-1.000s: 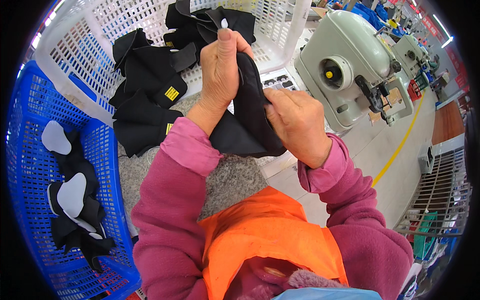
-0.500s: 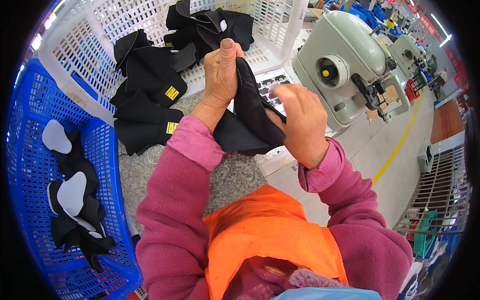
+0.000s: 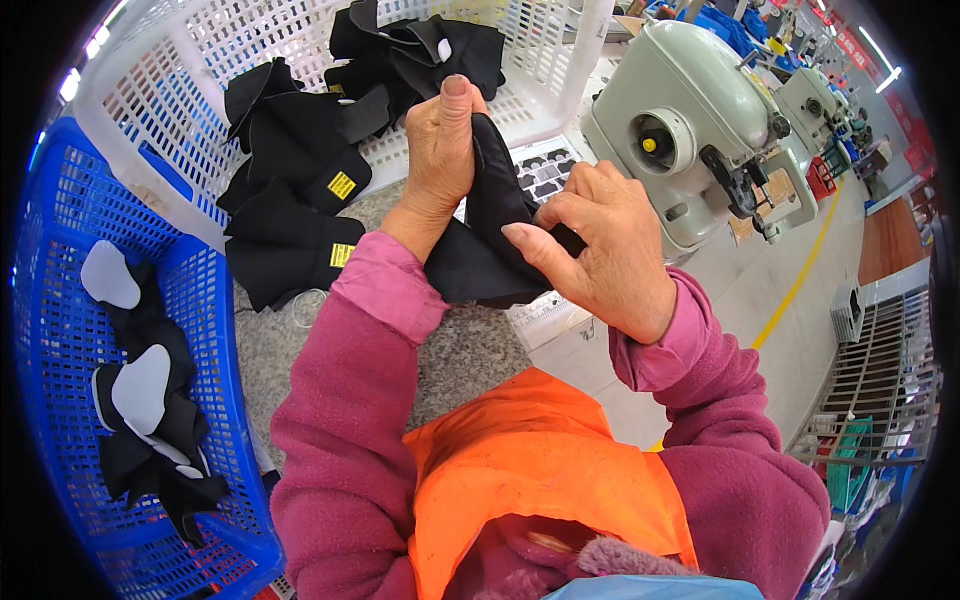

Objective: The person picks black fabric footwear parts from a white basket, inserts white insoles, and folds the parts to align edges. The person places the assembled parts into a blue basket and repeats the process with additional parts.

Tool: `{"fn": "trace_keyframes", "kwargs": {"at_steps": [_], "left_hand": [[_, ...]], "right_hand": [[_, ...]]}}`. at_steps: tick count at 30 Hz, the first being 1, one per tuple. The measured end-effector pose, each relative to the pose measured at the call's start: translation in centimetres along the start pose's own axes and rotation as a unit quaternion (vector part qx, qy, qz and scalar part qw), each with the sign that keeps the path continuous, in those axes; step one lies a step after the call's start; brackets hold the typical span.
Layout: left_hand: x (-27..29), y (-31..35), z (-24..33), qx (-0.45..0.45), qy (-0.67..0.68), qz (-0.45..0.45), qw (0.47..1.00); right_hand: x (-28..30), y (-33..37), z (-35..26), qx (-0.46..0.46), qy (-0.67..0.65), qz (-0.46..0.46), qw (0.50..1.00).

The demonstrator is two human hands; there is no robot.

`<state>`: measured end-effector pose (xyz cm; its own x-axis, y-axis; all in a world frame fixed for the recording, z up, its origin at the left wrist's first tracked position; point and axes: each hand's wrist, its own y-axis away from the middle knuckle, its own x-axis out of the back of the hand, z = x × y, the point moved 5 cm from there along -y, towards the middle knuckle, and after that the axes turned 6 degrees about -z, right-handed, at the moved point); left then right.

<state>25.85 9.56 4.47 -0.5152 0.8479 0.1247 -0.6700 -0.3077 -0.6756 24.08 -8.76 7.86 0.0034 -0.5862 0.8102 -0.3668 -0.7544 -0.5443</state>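
Note:
A black fabric piece (image 3: 484,262), folded so that its two layers stand apart, is held up in front of me. My left hand (image 3: 440,150) grips its upper left edge, thumb pointing up and fingers mostly hidden behind the cloth. At the right edge, my right hand (image 3: 610,245) has its thumb and curled forefinger close together against the fabric; the other fingers are bent. Left of my hands, black sewn pieces (image 3: 300,145) with yellow labels (image 3: 342,185) lie overlapping, partly in a white plastic basket (image 3: 150,130).
A blue plastic basket (image 3: 225,350) at the left holds black pieces with white oval pads (image 3: 139,388). A pale green industrial sewing machine (image 3: 680,120) stands at the right. Under my arms is a speckled grey surface (image 3: 470,350). A metal rack (image 3: 870,380) is at far right.
My right hand has shifted from inside the fabric's right edge to that edge, its fingers curling and its thumb coming to the front. My left hand keeps its grip.

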Motion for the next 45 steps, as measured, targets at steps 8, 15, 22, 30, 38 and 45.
{"fn": "trace_keyframes", "kwargs": {"at_steps": [8, 15, 22, 30, 38, 45], "left_hand": [[0.0, 0.0, 0.0, 0.003, 0.007, 0.004, 1.000], [0.1, 0.1, 0.1, -0.003, -0.001, 0.012, 1.000], [0.0, 0.0, -0.1, -0.004, -0.003, 0.006, 1.000], [0.1, 0.0, -0.2, -0.043, 0.008, 0.013, 0.999], [0.3, -1.5, -0.1, -0.049, 0.025, 0.018, 0.998], [0.6, -1.3, -1.4, -0.032, 0.020, 0.017, 0.999]], "right_hand": [[-0.1, 0.2, -1.5, 0.054, 0.091, 0.038, 0.994], [-1.9, -1.0, 1.6, -0.067, -0.044, -0.147, 0.986], [-2.5, -1.0, 1.4, 0.008, -0.062, -0.077, 0.995], [-2.6, -0.3, 0.0, 0.125, 0.057, 0.059, 0.989], [-2.3, -1.1, 0.1, 0.094, 0.029, 0.105, 0.990], [-2.8, -1.2, 0.3, 0.112, -0.022, 0.098, 0.989]]}}
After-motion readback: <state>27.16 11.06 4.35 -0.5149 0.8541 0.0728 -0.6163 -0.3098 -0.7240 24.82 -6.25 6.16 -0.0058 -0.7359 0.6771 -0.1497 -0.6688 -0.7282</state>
